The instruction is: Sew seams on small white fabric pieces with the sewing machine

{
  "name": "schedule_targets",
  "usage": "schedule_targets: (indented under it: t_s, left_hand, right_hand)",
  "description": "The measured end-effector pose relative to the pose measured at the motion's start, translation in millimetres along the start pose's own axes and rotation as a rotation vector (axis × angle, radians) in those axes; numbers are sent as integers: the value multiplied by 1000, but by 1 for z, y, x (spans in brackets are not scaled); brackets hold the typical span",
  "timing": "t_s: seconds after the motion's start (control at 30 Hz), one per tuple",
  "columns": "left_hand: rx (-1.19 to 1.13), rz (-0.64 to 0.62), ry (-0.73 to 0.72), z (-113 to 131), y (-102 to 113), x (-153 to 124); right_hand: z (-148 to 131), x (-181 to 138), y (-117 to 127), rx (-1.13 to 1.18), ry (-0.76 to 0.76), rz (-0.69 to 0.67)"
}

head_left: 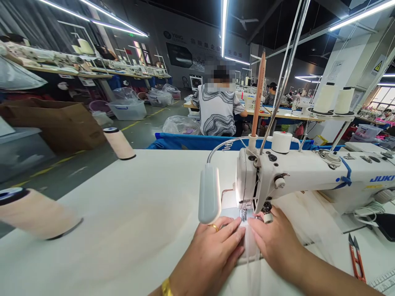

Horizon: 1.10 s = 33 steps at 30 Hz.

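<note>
A white sewing machine (293, 176) stands before me, its presser foot (244, 214) down close to a strip of sheer whitish fabric (253, 267). My left hand (216, 246), with a ring and a gold bracelet, lies with fingers stretched out on the fabric, just left of the foot. On the other side, my right hand (274, 242) has thumb and forefinger pressed together at the fabric; its other fingers are partly hidden behind a machine knob. More sheer fabric (308, 218) spreads under the machine arm. A small lamp (209, 195) hangs over my left fingers.
Two peach thread cones (41, 213) stand on the white table (123, 205) at left. Red-handled snips (357, 259), a ruler (384, 283) and a dark phone-like object (385, 225) lie at right. A pencil (259, 94) stands upright on the machine. Ahead sits a person (217, 109).
</note>
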<state>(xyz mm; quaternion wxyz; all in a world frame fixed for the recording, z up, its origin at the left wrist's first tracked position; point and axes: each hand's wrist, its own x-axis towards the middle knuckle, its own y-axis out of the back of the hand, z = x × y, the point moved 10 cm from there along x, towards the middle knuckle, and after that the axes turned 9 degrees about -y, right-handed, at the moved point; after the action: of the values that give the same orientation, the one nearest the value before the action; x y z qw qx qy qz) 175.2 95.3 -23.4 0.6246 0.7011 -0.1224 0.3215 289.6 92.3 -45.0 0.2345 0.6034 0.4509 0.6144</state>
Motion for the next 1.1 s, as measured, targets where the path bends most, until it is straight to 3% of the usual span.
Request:
schedule_targets:
  t_s: [0.63, 0.77, 0.9, 1.0, 1.1]
  left_hand:
    - [42, -7, 18, -5, -6, 3]
    - [13, -40, 64, -11, -11, -4]
    - [-127, -109, 49, -6, -3, -20]
    - [-221, -148, 14, 4, 5, -26]
    - [-281, -152, 43, 6, 3, -21]
  right_hand:
    - [1, 3, 2, -14, 7, 33]
    - [0, -1, 0, -8, 26, -35]
    - [-9, -8, 24, 133, 108, -102]
    - [-22, -13, 36, 218, 223, -244]
    - [-28, -16, 31, 220, 261, -354]
